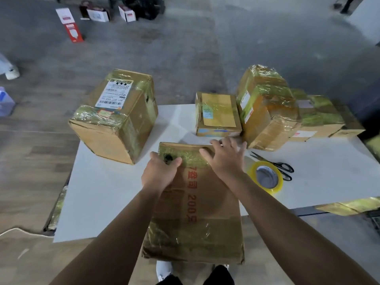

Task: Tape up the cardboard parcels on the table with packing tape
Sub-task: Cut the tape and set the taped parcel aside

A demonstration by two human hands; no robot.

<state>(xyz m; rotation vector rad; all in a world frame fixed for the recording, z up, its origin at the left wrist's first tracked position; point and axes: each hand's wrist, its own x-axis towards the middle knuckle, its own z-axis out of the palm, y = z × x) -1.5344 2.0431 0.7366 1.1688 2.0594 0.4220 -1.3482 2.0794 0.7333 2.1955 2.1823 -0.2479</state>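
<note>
Two hands work the far end of a flat cardboard parcel (197, 202) that lies at the 6 o'clock edge of the white table (102, 192), its near end hanging over the rim. Red print runs down its top, and glossy yellowish tape crosses it at both the far and near ends. The left hand (159, 173) sits at the parcel's 11 o'clock corner, fingers curled over the left edge and thumb laid across the taped top, gripping it. The right hand (226, 159) lies at the 1 o'clock corner with its fingers straight and spread apart, pressing flat on the tape. At 3 o'clock from the parcel, just beside the right forearm, a roll of yellow packing tape (266, 177) lies flat, with black-handled scissors (281, 167) touching or nearly touching its far side. A large taped box (115, 120) with a shipping label stands at 10 o'clock. At 12 o'clock sits a small flat box (218, 114), and against its right side a crumpled, heavily taped box (267, 112). More taped parcels (320, 118) lie at 2 o'clock.
</note>
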